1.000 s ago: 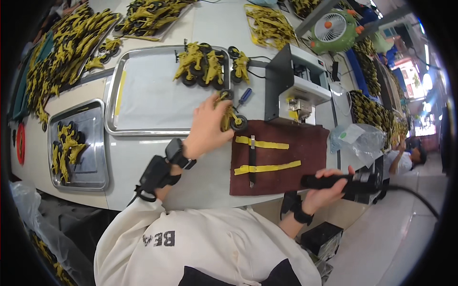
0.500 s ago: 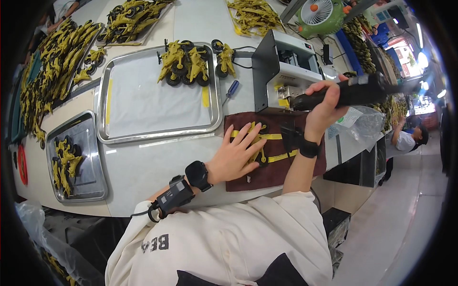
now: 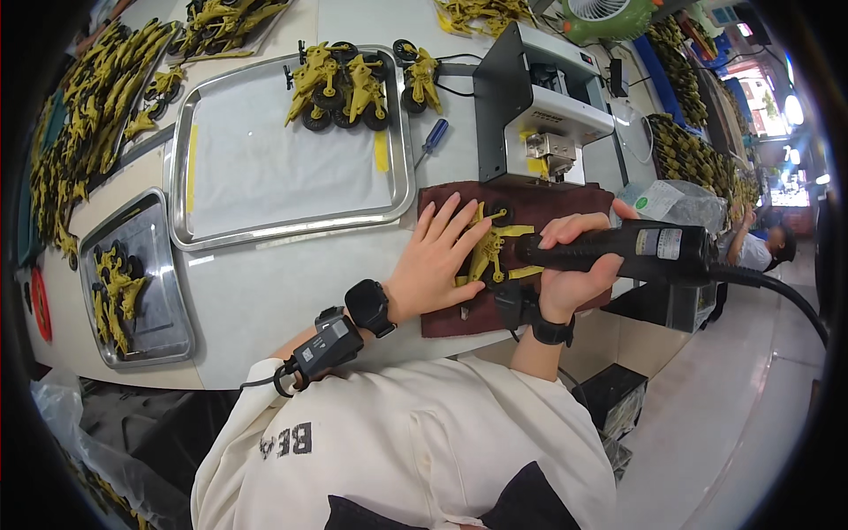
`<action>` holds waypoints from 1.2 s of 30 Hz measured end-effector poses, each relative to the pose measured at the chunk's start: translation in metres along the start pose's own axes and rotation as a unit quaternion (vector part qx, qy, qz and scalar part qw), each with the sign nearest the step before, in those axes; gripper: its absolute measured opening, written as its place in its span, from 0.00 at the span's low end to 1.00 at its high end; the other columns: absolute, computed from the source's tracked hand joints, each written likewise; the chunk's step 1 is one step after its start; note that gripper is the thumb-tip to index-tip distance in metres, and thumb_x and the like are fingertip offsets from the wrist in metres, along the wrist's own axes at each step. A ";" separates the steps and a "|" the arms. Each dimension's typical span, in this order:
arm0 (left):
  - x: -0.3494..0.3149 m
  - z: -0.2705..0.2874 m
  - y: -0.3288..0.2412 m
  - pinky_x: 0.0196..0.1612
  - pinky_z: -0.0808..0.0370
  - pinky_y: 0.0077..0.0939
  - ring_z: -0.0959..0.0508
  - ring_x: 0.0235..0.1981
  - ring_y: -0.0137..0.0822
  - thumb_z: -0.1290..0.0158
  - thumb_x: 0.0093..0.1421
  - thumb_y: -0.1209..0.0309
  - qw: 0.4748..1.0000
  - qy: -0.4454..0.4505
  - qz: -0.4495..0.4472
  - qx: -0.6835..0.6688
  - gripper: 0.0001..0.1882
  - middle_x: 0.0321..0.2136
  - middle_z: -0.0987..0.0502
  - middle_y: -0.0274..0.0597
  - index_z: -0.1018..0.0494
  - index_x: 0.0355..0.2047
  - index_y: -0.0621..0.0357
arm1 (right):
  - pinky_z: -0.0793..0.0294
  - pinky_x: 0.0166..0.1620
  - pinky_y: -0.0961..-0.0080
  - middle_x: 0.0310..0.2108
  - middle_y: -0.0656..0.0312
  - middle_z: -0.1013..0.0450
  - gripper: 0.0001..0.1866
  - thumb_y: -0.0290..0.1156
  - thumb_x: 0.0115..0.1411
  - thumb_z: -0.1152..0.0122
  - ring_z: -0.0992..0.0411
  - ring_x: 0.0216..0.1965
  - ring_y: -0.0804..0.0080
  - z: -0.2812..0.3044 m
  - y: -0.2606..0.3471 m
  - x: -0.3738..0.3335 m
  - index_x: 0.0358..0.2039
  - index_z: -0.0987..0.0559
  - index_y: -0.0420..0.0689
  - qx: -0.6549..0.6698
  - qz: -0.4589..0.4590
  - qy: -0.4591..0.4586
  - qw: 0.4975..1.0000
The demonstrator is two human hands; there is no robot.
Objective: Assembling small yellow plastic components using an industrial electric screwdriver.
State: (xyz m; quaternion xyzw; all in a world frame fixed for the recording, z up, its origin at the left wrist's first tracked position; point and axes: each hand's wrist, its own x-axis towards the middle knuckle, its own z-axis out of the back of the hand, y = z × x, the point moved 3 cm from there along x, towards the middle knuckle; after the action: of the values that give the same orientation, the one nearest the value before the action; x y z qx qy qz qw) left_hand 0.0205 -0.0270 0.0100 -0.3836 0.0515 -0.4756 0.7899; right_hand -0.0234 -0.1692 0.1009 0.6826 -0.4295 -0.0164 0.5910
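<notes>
My right hand (image 3: 576, 290) is wrapped round a black corded electric screwdriver (image 3: 658, 250), held nearly level with its front end pointing left. That tip is over or against a yellow toy motorcycle (image 3: 488, 256) with black wheels; the exact contact is hidden. Spread and fairly flat, my left hand (image 3: 433, 269) rests its fingertips on the toy's left side. Under the toy lies a dark maroon cloth (image 3: 448, 323) with yellow strips. Just behind the cloth stands a grey and black box-shaped machine (image 3: 558, 119) with a small metal head, apparently a screw feeder.
A large metal tray (image 3: 405, 159) with several yellow toys lies behind my left hand. A blue-handled screwdriver (image 3: 433, 137) is beside it. Far left are a smaller tray (image 3: 165, 320) and piled toys (image 3: 93, 115). Plastic bag (image 3: 680, 201) and another person (image 3: 753, 247) are at right.
My right hand has brought the electric screwdriver from the machine's metal head down and nearer, over the toy. My left hand stays on the toy. The whole view has shifted slightly.
</notes>
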 end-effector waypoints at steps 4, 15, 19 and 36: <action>0.001 0.000 0.000 0.62 0.55 0.51 0.52 0.62 0.53 0.41 0.44 0.55 1.000 0.004 0.002 0.003 0.43 0.60 0.47 0.49 0.45 0.59 0.51 | 0.31 0.20 0.77 0.20 0.57 0.33 0.41 0.56 0.50 0.40 0.34 0.16 0.71 -0.001 -0.004 0.000 0.49 0.44 0.36 -0.009 0.000 0.001 1.000; 0.002 -0.001 0.002 0.62 0.55 0.50 0.50 0.62 0.53 0.41 0.42 0.56 1.000 0.001 0.006 -0.003 0.43 0.60 0.46 0.48 0.44 0.59 0.50 | 0.31 0.22 0.77 0.19 0.58 0.34 0.39 0.55 0.50 0.39 0.34 0.17 0.72 -0.001 -0.015 0.002 0.47 0.43 0.36 -0.021 -0.018 0.003 1.000; 0.001 -0.002 0.002 0.62 0.55 0.50 0.49 0.61 0.53 0.41 0.41 0.57 1.000 0.000 0.010 0.000 0.43 0.60 0.46 0.48 0.44 0.59 0.49 | 0.31 0.23 0.75 0.20 0.58 0.33 0.34 0.48 0.51 0.37 0.33 0.18 0.72 0.003 -0.021 0.001 0.45 0.42 0.36 -0.006 -0.024 -0.002 1.000; 0.001 0.002 -0.002 0.61 0.53 0.49 0.46 0.60 0.52 0.42 0.44 0.55 1.000 -0.022 0.011 -0.003 0.39 0.58 0.43 0.46 0.41 0.57 0.46 | 0.32 0.23 0.72 0.19 0.60 0.36 0.27 0.44 0.60 0.50 0.36 0.17 0.72 0.002 0.017 0.054 0.53 0.43 0.42 -0.103 0.095 -0.095 0.986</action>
State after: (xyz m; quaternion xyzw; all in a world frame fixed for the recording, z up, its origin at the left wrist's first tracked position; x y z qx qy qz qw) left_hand 0.0209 -0.0269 0.0130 -0.3963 0.0395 -0.4584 0.7945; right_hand -0.0001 -0.2018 0.1408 0.5696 -0.5423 -0.0693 0.6138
